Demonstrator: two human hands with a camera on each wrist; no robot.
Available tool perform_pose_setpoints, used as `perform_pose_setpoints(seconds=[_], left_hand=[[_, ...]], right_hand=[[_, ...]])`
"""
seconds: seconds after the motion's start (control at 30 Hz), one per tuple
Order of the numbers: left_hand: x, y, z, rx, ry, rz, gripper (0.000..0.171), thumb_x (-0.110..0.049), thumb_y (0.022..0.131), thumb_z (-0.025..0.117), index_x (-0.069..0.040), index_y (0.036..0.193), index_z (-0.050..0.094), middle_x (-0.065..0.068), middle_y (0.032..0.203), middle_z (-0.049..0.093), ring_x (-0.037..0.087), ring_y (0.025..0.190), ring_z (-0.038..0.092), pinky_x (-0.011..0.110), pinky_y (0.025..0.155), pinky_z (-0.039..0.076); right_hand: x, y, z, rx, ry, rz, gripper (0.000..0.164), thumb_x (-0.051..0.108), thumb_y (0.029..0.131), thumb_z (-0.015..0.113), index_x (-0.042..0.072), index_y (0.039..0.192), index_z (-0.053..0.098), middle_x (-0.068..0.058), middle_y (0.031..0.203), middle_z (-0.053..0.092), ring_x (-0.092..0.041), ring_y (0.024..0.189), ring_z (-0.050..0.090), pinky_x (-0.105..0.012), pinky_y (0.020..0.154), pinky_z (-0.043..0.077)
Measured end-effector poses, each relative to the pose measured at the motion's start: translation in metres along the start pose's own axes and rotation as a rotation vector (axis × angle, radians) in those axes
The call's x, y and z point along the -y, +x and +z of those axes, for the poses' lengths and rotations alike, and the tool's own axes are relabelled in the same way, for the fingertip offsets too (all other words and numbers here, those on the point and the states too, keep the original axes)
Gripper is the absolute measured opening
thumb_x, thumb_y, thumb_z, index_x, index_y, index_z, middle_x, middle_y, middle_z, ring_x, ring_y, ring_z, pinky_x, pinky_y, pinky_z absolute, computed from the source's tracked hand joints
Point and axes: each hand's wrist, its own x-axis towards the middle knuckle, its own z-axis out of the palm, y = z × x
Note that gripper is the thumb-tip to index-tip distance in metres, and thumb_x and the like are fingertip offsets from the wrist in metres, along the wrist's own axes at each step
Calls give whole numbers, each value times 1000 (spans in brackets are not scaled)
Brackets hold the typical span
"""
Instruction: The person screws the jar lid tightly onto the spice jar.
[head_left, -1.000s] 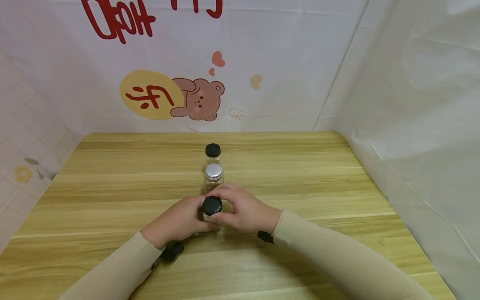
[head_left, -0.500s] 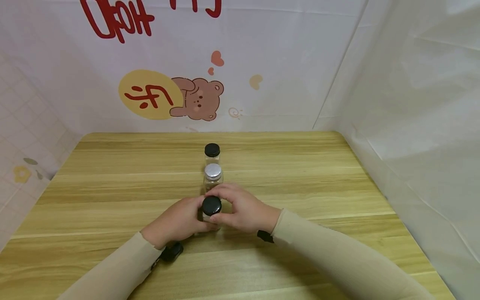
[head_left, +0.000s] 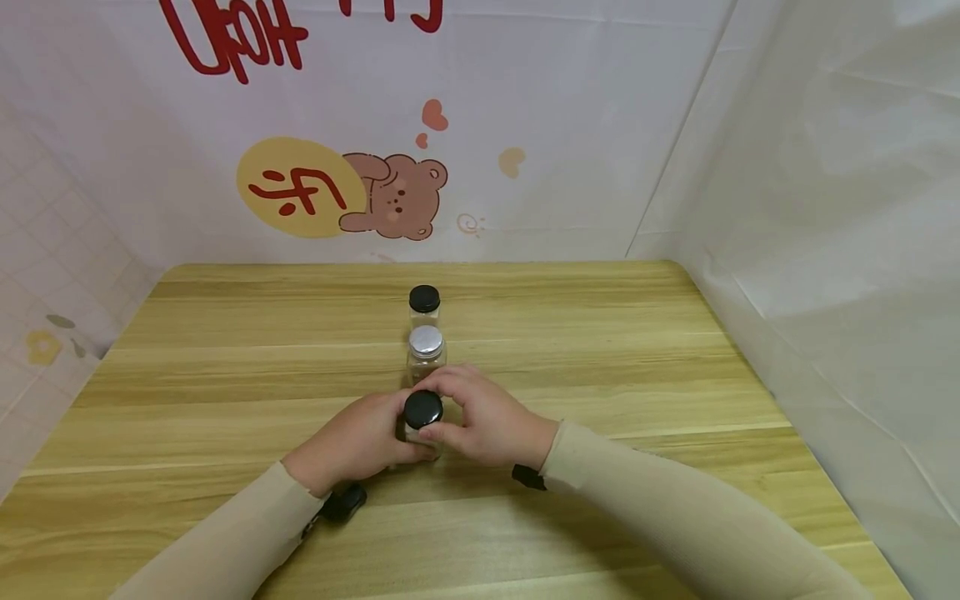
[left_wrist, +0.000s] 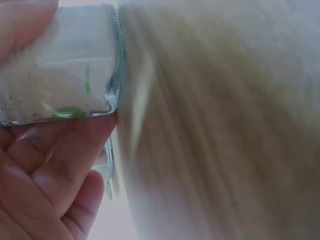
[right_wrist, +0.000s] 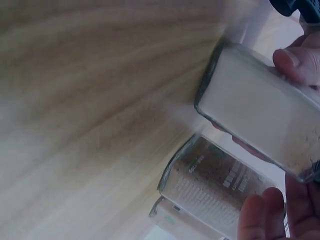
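Observation:
A square glass spice jar (right_wrist: 255,100) filled with pale powder is between both hands, its base at the wooden tabletop. My left hand (head_left: 348,442) grips the jar's body, with thumb and fingers on opposite sides in the left wrist view. At the top, my right hand (head_left: 491,421) holds the black lid (head_left: 423,410) between its thumb and curled fingers. The lid sits on the jar. Directly behind stands a second jar with a silver lid (head_left: 426,342); its brown contents and printed label (right_wrist: 215,180) show in the right wrist view.
A third jar with a black lid (head_left: 424,300) stands farthest back, in line with the others. The wooden table (head_left: 637,358) ends at a white printed backdrop (head_left: 585,125) behind and a white sheet (head_left: 840,208) at the right.

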Motion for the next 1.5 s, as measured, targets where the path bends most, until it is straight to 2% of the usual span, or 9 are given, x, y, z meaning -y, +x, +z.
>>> perform_pose_setpoints(seconds=[0.27,0.43,0.63,0.87,1.33,1.5], left_hand=[[0,0,1,-12,2,-5,41,-38,83,91,-27,117,70,-9,107,74,9,96,66,39,90,54],[-1,0,2,-17,-3,-23,35,-38,83,91,-28,110,70,-10,103,73,9,93,65,39,89,53],[-2,0,1,-23,3,-18,35,-37,83,90,-29,111,70,-11,103,74,9,94,66,39,89,54],[-3,0,3,-34,26,4,35,-36,83,91,-27,110,70,-11,102,74,8,91,65,37,86,54],[-4,0,6,-51,54,-1,33,-30,81,92,-26,106,71,-10,97,73,7,87,64,35,83,54],[-4,0,6,-59,54,-1,33,-30,80,92,-27,103,70,-11,95,72,7,85,63,35,82,54]], right_hand=[[2,0,6,-26,-11,7,37,24,97,79,9,128,64,-4,130,65,-20,126,58,-35,110,49],[2,1,3,11,-46,19,39,27,98,77,10,131,64,-3,131,66,-19,127,58,-35,111,49],[5,2,-2,39,-111,25,42,30,97,79,10,133,66,-2,132,67,-21,126,58,-37,110,49],[8,3,2,4,-138,23,40,30,96,79,7,127,67,-5,129,68,-23,125,58,-37,109,49],[12,-1,11,-103,-141,74,38,30,93,83,9,123,70,-3,120,72,-21,121,60,-36,107,51],[14,-1,10,-97,-122,95,39,31,93,82,9,123,71,-2,120,71,-20,119,60,-35,105,51]])
